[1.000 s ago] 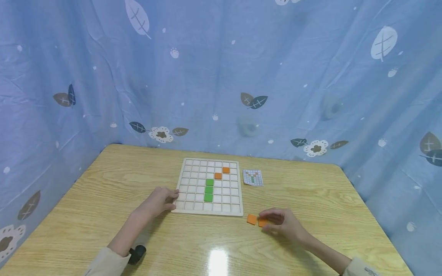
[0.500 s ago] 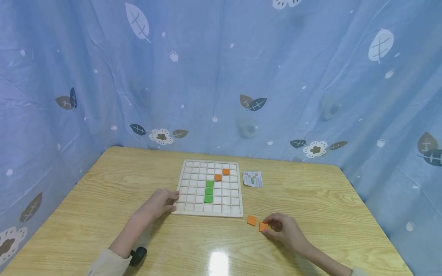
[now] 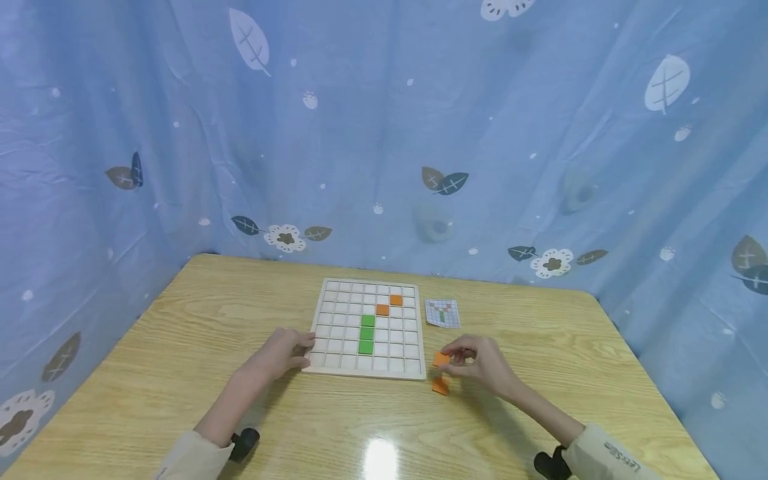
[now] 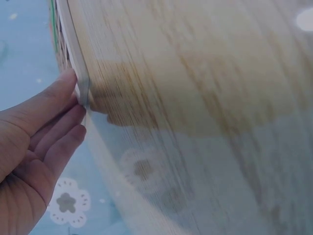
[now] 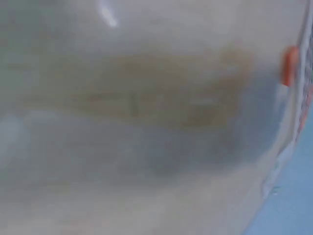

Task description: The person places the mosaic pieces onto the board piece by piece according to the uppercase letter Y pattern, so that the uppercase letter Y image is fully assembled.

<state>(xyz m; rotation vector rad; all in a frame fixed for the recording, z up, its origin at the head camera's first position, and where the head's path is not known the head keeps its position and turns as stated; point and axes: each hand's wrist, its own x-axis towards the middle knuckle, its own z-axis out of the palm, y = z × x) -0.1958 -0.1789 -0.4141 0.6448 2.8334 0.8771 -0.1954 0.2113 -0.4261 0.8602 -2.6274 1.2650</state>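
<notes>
A pale square grid board point(image 3: 414, 373) lies on the table, with a column of green tiles point(image 3: 367, 333) and two orange tiles point(image 3: 383, 310) set in its cells. My left hand point(image 3: 282, 353) holds the board's near left corner, thumb and fingertips at the rim; the left wrist view shows this hand point(image 4: 44, 132) closely. Just right of the board, my right hand point(image 3: 486, 365) pinches an orange tile point(image 3: 441, 359) between thumb and fingers. A second loose orange tile point(image 3: 441, 386) lies below it on the table. The right wrist view is blurred and my right hand is outside it.
Right of the board lies a small pattern card point(image 3: 442, 313) printed with a coloured grid. The wooden table point(image 3: 288, 427) ends at a blue curtain point(image 3: 360, 133) at the back and sides. Each wrist carries a black camera point(image 3: 245, 445).
My right hand has taken the right-hand loose orange tile and brought it up and left, beside the board's edge and over the other loose tile. My left hand stays at the board's corner.
</notes>
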